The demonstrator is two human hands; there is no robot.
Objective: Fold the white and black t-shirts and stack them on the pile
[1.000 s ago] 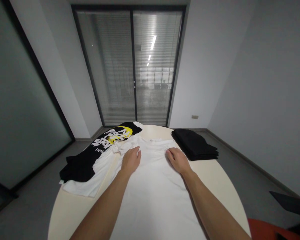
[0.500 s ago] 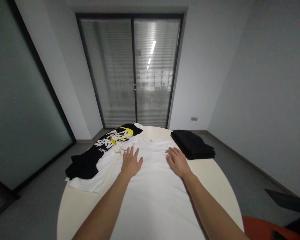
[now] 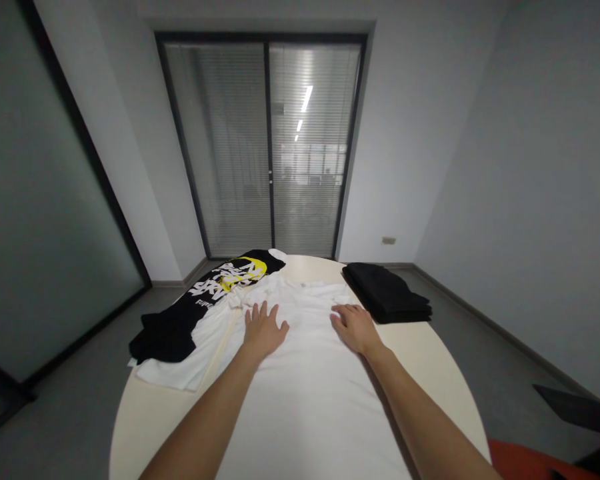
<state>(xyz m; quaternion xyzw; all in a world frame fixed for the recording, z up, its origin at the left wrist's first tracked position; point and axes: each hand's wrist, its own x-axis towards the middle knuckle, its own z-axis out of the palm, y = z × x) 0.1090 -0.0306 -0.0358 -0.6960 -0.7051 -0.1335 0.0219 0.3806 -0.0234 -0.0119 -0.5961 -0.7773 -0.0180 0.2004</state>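
Note:
A white shirt (image 3: 310,393) is spread over the middle of the table, its collar towards the far edge. My left hand (image 3: 265,331) rests on the shirt's upper left part with its fingers spread. On the upper right part lies my right hand (image 3: 355,328), palm down, fingers apart and slightly bent. Neither hand holds anything. To the left, a black garment with white and yellow print (image 3: 220,287) lies over white cloth (image 3: 180,373). A folded black stack (image 3: 385,293) sits beyond my right hand.
The pale round table (image 3: 443,373) curves around the garments. A red seat (image 3: 520,460) and a dark chair part (image 3: 575,407) are at the lower right. Glass panels with blinds (image 3: 305,213) stand behind the table.
Both hands have slid slightly towards me over the white shirt. The right hand's fingers are a little more bent. The view has tilted up very slightly.

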